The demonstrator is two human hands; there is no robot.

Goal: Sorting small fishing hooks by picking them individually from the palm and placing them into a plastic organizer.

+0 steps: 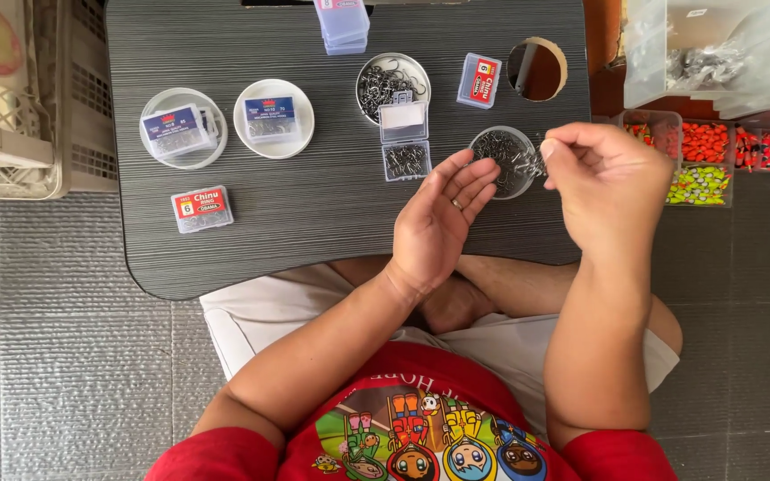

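Sorting thin metal hooks over a round dish

Right hand pinches a tangle of wiry hooks; left hand lies open, palm cupped, beside the dish.

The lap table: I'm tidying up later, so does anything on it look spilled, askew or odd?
Nothing looks spilled. The small metal pieces sit inside the round dishes and the open clear box. One closed red-labelled box lies slightly askew, apart near the lap table front edge.

Dark striped lap table over grey textured floor
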